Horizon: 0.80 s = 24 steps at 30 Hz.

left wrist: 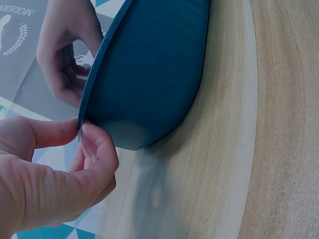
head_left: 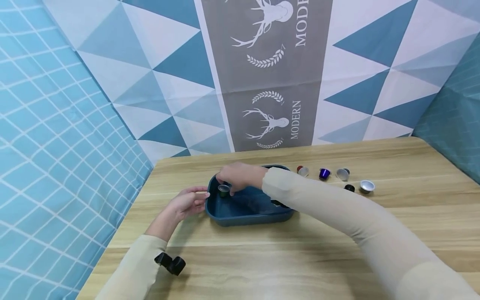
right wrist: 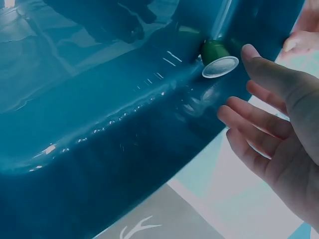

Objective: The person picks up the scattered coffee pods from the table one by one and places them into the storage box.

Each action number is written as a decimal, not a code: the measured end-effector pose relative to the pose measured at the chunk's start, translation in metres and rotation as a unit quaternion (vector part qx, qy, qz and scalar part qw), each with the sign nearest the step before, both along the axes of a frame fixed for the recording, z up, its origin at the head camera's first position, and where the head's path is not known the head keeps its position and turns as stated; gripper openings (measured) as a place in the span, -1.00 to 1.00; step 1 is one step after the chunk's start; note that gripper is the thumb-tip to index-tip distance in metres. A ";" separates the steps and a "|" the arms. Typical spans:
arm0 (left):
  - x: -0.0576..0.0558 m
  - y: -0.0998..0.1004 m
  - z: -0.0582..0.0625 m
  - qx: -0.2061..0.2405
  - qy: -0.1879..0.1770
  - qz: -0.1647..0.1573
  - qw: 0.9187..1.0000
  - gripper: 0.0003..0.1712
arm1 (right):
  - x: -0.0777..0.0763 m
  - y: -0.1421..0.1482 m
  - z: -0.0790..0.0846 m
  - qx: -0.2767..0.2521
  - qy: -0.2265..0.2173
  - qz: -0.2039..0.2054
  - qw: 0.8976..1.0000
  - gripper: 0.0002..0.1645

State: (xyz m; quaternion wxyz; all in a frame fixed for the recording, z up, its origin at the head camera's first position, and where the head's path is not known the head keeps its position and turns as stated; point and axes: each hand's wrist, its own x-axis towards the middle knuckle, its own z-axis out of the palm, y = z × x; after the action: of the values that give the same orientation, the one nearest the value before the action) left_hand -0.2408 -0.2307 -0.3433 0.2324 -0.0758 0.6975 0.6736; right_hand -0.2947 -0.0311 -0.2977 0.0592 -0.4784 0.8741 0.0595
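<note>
A dark blue plastic basin (head_left: 247,218) sits on the wooden table. My left hand (head_left: 189,203) pinches its left rim between thumb and fingers, plainly seen in the left wrist view, where the left hand (left wrist: 65,174) is at the near end. Inside, at the left end, lies a green coffee capsule (right wrist: 215,51) with a silver lid; the head view shows this capsule (head_left: 223,191) just beside my right hand (head_left: 240,175). Over the basin's far left rim, the right hand (right wrist: 279,104) has its thumb and fingers spread apart around nothing, the thumb tip close to the capsule.
Right of the basin lie several capsules: a red one (head_left: 300,168), a purple-blue one (head_left: 324,174), a silver-lidded one (head_left: 342,174), a black one (head_left: 349,188) and a pale one (head_left: 367,186). A patterned cloth wall (head_left: 176,83) stands behind the table (head_left: 262,258).
</note>
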 end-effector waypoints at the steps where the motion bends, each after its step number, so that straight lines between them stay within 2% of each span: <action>1: 0.000 0.000 0.000 0.001 0.000 0.000 1.000 -0.42 | 0.001 0.002 0.002 0.000 -0.002 0.000 1.000 -0.48; 12: -0.001 0.002 -0.003 -0.012 -0.002 0.000 1.000 -0.44 | 0.009 0.019 0.009 -0.004 -0.007 -0.003 1.000 -0.48; 24: 0.001 0.001 0.000 -0.008 -0.003 0.005 1.000 -0.41 | 0.016 0.041 0.020 -0.053 -0.045 -0.013 0.997 -0.48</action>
State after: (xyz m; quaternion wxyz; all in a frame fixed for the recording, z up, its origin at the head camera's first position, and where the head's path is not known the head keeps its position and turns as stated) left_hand -0.2402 -0.2297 -0.3430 0.2305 -0.0831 0.7020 0.6686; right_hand -0.2783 0.0099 -0.2779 0.0739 -0.4719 0.8785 -0.0096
